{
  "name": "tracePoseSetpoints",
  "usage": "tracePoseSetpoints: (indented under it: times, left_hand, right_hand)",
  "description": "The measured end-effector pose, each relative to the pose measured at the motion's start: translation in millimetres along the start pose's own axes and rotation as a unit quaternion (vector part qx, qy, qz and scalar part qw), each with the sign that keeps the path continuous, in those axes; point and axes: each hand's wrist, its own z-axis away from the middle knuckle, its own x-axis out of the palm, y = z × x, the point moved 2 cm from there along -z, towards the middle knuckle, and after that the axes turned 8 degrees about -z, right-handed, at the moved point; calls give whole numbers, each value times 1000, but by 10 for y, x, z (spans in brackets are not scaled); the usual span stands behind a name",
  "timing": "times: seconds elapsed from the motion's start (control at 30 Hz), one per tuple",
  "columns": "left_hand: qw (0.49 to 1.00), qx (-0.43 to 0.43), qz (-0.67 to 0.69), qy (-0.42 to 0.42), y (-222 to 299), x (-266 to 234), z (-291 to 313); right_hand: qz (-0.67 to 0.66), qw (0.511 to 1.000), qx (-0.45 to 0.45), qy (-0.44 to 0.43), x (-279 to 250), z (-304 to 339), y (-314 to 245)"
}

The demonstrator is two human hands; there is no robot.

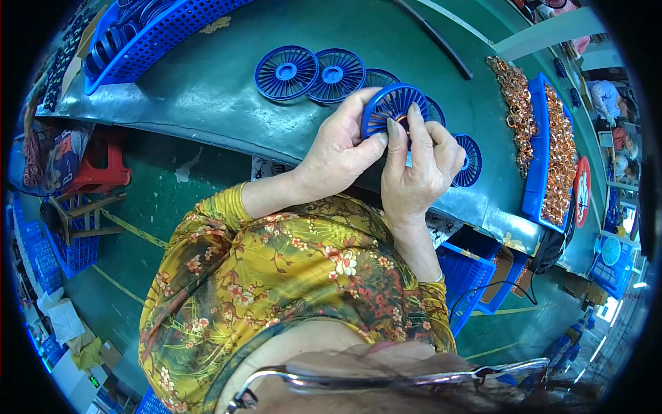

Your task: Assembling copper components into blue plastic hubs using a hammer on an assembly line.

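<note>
My left hand [336,150] grips the rim of a round blue plastic grille [391,101], tilted up above the near edge of the table. Thin spokes run from its rim to the hub. At its middle, the thumb and fingertips of my right hand [422,169] close on a small copper-coloured ring [403,119], partly hidden by the fingers. On the table behind lie similar blue grilles: one at the left [286,71], another overlapping it [333,74], and others partly covered by my hands. A further grille [468,161] rests to the right of my right hand.
A blue perforated crate [155,43] of blue parts stands far left. At right, copper-coloured rings fill a blue tray [535,172], with a loose heap [516,114] beside it. A black rod [445,45] lies at the back. Blue crates [463,276] sit below the table.
</note>
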Motion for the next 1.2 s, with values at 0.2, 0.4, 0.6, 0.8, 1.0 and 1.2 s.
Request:
tracePoseSetpoints:
  times: [0.2,0.4,0.6,0.8,1.0,1.2]
  left_hand:
    - [984,-123,69,-104,194,-147,-47]
    - [990,-128,-25,-45,142,-233,-61]
    - [946,134,-273,115,173,-594,-81]
    - [739,241,-571,264,349,-1228,-180]
    - [648,116,-734,169,319,-1616,-149]
    - [641,166,-739,127,381,-1310,-208]
  right_hand:
    - [20,986,-151,-62,-121,-56,-17]
    - [-169,964,-124,-161,-37,-154,155]
    - [-187,954,58,-225,41,-702,695]
    - [112,955,54,-271,526,-1122,1538]
    - [178,937,-1,-299,791,-1186,1651]
    - [99,940,107,-308,417,-1232,1502]
